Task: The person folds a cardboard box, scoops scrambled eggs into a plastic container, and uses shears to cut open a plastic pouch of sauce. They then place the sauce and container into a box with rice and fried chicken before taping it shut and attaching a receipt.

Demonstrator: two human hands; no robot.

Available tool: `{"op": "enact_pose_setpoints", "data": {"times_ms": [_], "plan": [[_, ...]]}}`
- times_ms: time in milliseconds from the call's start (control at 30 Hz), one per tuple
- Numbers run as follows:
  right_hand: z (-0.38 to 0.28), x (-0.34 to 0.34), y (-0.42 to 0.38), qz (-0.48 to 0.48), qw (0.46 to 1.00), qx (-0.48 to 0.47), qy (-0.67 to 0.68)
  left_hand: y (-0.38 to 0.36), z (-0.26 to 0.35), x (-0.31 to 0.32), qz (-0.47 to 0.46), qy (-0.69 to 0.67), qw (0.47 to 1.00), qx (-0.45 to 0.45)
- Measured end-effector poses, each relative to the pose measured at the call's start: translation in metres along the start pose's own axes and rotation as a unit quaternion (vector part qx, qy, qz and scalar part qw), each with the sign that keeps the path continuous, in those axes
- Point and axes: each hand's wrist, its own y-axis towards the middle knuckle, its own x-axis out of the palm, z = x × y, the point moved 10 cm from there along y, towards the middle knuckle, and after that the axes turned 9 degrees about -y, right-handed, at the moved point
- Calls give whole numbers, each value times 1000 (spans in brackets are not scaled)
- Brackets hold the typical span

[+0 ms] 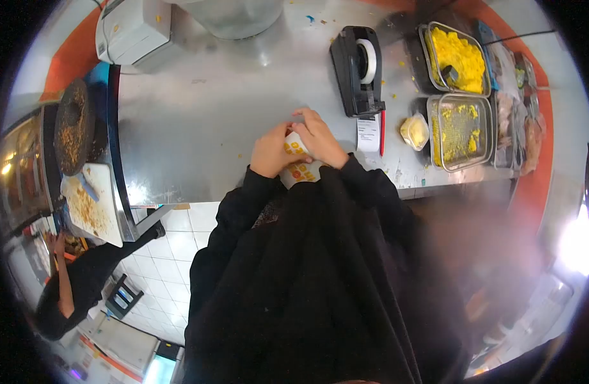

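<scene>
Close to my body, at the front edge of the steel table (179, 121), I have a white paper package (301, 171) with yellow and orange print. My left hand (269, 152) grips its left side, fingers curled around it. From the right, my right hand (321, 139) closes over its upper part, with the fingers bent. Both hands hide much of the package. To the right of my hands stands a black tape dispenser (352, 73) with a white roll (367, 61). A printed slip (368, 136) and a red pen (382, 133) lie just below it.
Two clear trays hold yellow food: a full one (457, 61) and a nearly used-up one (435, 131). A small tub (414, 132) sits beside them. At left are a white machine (133, 31) and a stained cutting board (93, 201). Another person (83, 288) works at lower left.
</scene>
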Motion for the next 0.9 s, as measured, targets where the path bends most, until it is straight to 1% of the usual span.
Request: {"op": "enact_pose_setpoints", "data": {"times_ms": [33,100,133,200,233,300,333,367,400,433,467,500,533,567,600,633,667,700,733,767,800,833,867,900], "plan": [[4,-3,1,6,1000,5,1,2,-2,0,-7,2,1000,3],[10,14,8,-90,996,2,-17,6,-19,2,-27,-64,996,-54],[19,16,12,-87,996,5,-16,7,-21,3,-32,-62,996,-54],[38,42,15,-176,970,52,157,9,-29,6,-42,-66,995,-64],[40,40,17,-172,971,52,157,10,-35,10,-43,-64,995,-61],[49,52,6,-270,958,80,55,6,-42,19,-34,-30,999,-22],[43,48,4,-269,958,79,58,3,-37,17,-35,-27,999,-23],[32,32,5,-213,973,42,-75,-2,-43,11,-15,-85,992,-95],[17,15,7,-150,967,0,-207,-8,-52,5,8,-142,976,-163],[10,9,1,-150,967,-7,-207,-14,-53,4,16,-140,977,-162],[8,-11,-8,-85,983,23,-162,-25,-56,-10,108,-189,968,-128],[9,-28,-17,-21,992,53,-115,-38,-61,-22,199,-236,946,-94],[5,-27,-26,-28,992,47,-115,-48,-46,-30,268,-89,959,0],[4,-21,-39,-58,994,52,-76,-57,-46,-28,274,-90,958,-7],[6,-15,-46,-88,994,59,-36,-59,-51,-14,209,-47,975,-59],[8,-14,-47,-93,993,56,-37,-59,-56,-1,141,-4,984,-107],[24,-6,-53,-129,984,123,-8,-57,-14,-14,199,156,967,27],[37,2,-61,-161,968,190,20,-52,-8,-19,201,156,967,23],[25,-6,-57,-139,970,187,62,-36,-12,-5,102,129,986,-4],[27,-2,-57,-140,971,186,60,-25,-18,12,1,100,995,-30],[33,-3,-54,-112,975,188,44,-16,-2,11,25,26,995,91],[40,-4,-52,-83,978,189,28,-7,0,10,27,26,995,94],[45,3,-53,-79,979,187,26,2,2,21,-38,23,995,91],[46,3,-53,-45,984,166,43,5,4,34,-103,18,991,87]]}}
